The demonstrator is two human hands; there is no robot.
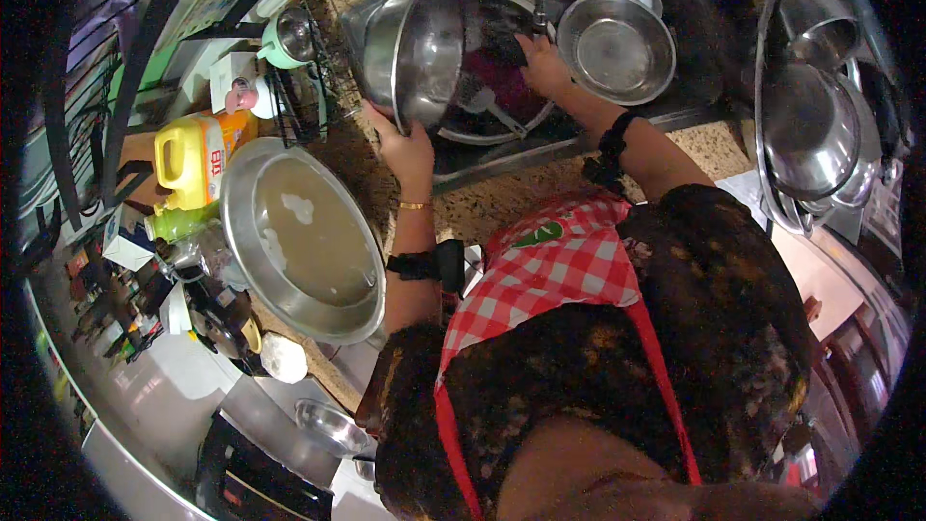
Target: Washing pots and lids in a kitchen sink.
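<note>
A steel bowl (430, 54), tilted on its side above the left part of the sink, has its lower rim gripped by my left hand (404, 152). My right hand (541, 65), fingers spread, is just below the end of the faucet (541, 0); whether it touches the faucet is unclear. Beneath both hands a large round basin (499, 139) sits in the sink, dark and purplish inside, with a light-coloured utensil (499, 114) lying across it. Right of my right hand stands a shallow steel bowl (615, 51), partly over a white dish with something blue.
A wide steel basin of cloudy liquid (311, 231) stands on the counter at left, near a yellow jug (189, 159) and a green pot (286, 40). Steel bowls (810, 130) are stacked at right. The sink's front edge (506, 159) runs before me.
</note>
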